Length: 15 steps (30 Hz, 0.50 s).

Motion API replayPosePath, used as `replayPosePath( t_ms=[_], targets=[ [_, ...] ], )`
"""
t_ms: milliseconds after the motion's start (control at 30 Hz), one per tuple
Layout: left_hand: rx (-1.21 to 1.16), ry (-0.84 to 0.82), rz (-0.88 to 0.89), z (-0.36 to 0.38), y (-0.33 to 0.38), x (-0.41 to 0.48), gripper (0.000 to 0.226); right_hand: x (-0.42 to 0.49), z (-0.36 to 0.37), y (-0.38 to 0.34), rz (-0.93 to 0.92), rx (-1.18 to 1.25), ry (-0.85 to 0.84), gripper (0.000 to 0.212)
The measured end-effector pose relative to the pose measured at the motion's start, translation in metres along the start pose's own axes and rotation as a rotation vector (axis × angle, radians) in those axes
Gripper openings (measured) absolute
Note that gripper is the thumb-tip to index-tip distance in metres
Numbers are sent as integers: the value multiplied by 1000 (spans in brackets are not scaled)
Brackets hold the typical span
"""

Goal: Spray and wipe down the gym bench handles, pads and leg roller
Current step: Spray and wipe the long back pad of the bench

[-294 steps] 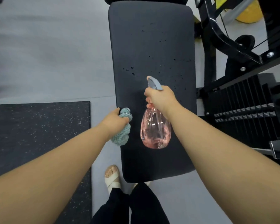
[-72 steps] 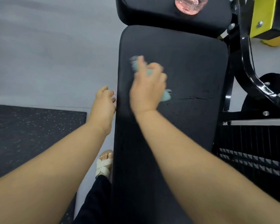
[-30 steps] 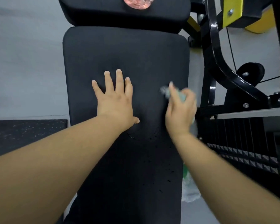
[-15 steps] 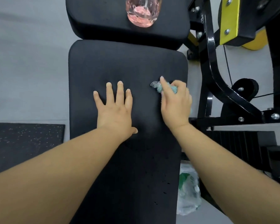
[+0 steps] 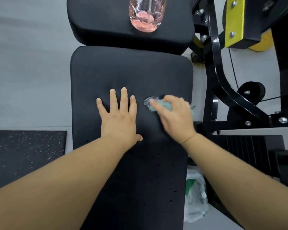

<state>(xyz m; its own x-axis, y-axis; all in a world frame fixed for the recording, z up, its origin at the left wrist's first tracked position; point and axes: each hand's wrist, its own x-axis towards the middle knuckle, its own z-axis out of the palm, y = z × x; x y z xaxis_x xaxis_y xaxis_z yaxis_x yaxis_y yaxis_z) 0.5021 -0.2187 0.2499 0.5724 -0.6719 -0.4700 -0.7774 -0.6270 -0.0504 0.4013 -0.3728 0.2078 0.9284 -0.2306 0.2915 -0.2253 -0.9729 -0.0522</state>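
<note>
Fingers: the left hand's (image 5: 119, 120) fingers (image 5: 124, 97) lie straight and spread, flat on the long pad. The right hand's (image 5: 175, 117) fingers (image 5: 156, 105) bend over a teal cloth and grasp it against the same pad. That hand is smeared by motion blur, so the single fingers are hard to make out.
Floor: pale grey (image 5: 28, 72), with a black speckled mat (image 5: 23, 155) at the left, cut off by the frame edge.
Long pad: black (image 5: 131, 68), running from the lower edge to mid-picture. Its near end is hidden under both forearms.
Machine frame: black curved tubing (image 5: 223, 83) with a yellow plate (image 5: 234, 20) at the right, partly out of frame.
Upper pad: black (image 5: 103, 22), just beyond the long pad. Its far edge is cut off at the top.
Weight stack: dark plates (image 5: 243, 151) right of the long pad, dim and partly behind the right forearm.
Plastic bag: clear with green inside (image 5: 195, 196), on the floor beside the pad. Its contents are unclear.
Spray bottle: pink and see-through (image 5: 146, 17), standing on the upper pad. Its head is out of view.
Teal cloth: bunched (image 5: 165, 106), mostly covered by the right hand, near the long pad's right edge.
Droplets: dark specks (image 5: 170, 200) dot the near part of the pad.
</note>
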Motion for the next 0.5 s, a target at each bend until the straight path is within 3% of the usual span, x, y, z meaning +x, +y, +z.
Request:
replayPosePath(
  t_ms=[67,167,233,367,500],
  targets=[
    [0,20,0,1,-1,1,117,11,-3,21,160,9,63,46],
    [-11,22,8,1,-1,1,119,47,1,15,715,16,171,43],
    [-3,31,4,2,-1,1,119,55,8,-4,888,14,228,43],
    [4,34,6,1,-2,1,118,-5,14,-38,617,25,226,43],
    [11,38,4,2,-1,-1,118,-116,2,-58,328,57,8,45]
  ],
)
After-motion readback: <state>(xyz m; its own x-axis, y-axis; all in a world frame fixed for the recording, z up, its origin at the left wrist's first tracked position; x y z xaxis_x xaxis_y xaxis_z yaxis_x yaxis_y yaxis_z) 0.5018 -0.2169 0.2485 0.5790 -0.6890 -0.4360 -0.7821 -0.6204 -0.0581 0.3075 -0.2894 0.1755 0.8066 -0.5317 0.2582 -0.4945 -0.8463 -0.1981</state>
